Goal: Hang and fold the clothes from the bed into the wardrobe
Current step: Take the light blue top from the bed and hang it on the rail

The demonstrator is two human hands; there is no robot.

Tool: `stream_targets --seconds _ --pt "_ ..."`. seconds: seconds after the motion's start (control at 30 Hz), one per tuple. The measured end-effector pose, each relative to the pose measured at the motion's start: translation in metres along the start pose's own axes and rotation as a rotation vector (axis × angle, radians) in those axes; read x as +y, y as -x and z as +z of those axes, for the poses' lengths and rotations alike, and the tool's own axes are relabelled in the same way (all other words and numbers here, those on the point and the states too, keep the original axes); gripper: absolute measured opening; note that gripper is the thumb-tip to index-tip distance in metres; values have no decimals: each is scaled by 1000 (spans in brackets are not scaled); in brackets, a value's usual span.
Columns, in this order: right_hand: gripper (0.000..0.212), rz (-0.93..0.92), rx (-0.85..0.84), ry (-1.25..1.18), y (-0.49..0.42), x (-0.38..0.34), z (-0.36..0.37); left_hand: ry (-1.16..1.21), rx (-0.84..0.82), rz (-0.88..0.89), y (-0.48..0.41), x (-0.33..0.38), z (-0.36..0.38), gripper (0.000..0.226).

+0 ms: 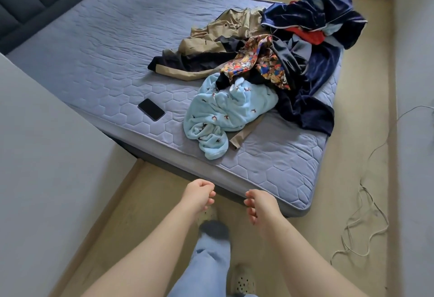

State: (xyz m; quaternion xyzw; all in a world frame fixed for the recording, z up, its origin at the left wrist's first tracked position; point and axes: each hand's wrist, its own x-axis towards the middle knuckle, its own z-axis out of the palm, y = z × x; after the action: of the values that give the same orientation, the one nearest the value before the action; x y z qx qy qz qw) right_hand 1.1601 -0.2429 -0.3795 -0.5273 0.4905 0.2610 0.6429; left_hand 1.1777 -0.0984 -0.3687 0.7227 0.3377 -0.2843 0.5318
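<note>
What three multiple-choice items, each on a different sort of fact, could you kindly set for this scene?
1. The phone lies: A on the floor; B on the mattress, left of the clothes pile; C atop the pile.
2. The garment nearest the bed's near edge is: A red; B yellow; C light blue.
3. The left hand and right hand are: A empty; B gripping a hanger; C folding a shirt.
Answers: 1 B, it rests on bare quilting beside the clothes. 2 C, the foremost garment is light blue. 3 A, both hang loosely curled, holding nothing.
</note>
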Motion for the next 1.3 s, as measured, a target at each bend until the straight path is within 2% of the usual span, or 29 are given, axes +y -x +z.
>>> stream_targets --seconds 0.33,0.53,0.63,0.73,0.87,1.0,1.1,1.2,1.3 --pt "16 94 123 38 -90 -94 73 -108 -38 -32 -140 87 -15 14" --pt "13 209 134 62 -141 -116 106 -151 -73 -120 -209 102 -7 15" --pt "13 231 121 105 -169 -129 114 -186 1 -109 -249 108 -1 15" --pt "16 203 114 139 -203 -146 115 -445 157 -87 -298 115 7 16" --pt "17 163 82 176 -238 -159 115 -602 272 15 -346 108 21 40" --pt "17 172 61 210 -274 -157 115 -711 279 192 -392 104 40 75" --pt "15 199 57 217 -290 -154 112 -731 338 236 -425 116 48 86" --pt "17 195 108 229 -312 -154 104 -691 279 167 -455 125 56 85" --pt "19 197 137 231 -324 -153 99 -937 156 199 -463 111 56 62"
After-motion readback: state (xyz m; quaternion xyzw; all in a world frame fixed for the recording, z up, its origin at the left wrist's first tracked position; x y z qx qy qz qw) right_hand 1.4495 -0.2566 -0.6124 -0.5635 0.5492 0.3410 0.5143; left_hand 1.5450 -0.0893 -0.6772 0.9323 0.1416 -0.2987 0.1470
